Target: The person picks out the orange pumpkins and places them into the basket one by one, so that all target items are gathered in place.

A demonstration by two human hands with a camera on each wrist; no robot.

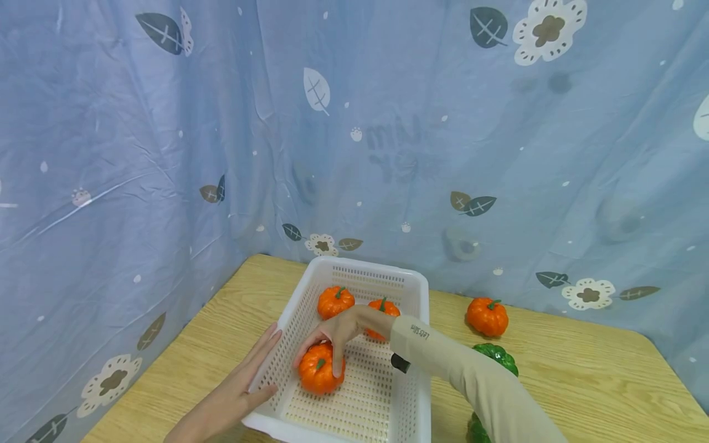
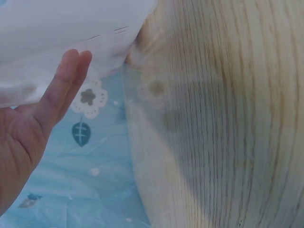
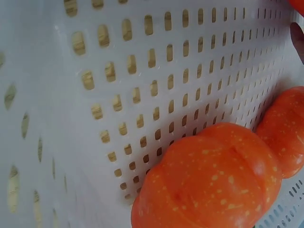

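A white perforated plastic basket (image 1: 368, 381) stands on the table with several orange pumpkins in it. My right hand (image 1: 344, 326) reaches in over the right side and holds the nearest pumpkin (image 1: 318, 383) from above, thumb and fingers on either side of it. Two more pumpkins lie farther back, a left one (image 1: 334, 303) and a right one (image 1: 384, 306) partly covered by my right wrist. My left hand (image 1: 240, 387) touches the basket's left side with its fingers straight. In the left wrist view the fingers (image 2: 59, 90) lie extended against the white wall.
To the basket's right, another orange pumpkin (image 1: 487, 317) sits on the wooden table (image 1: 581, 369). A green pumpkin (image 1: 498, 354) is partly behind the right sleeve, and a second green piece (image 1: 477, 429) shows at the lower edge. A blue patterned curtain (image 1: 388, 123) surrounds the table's back and left.
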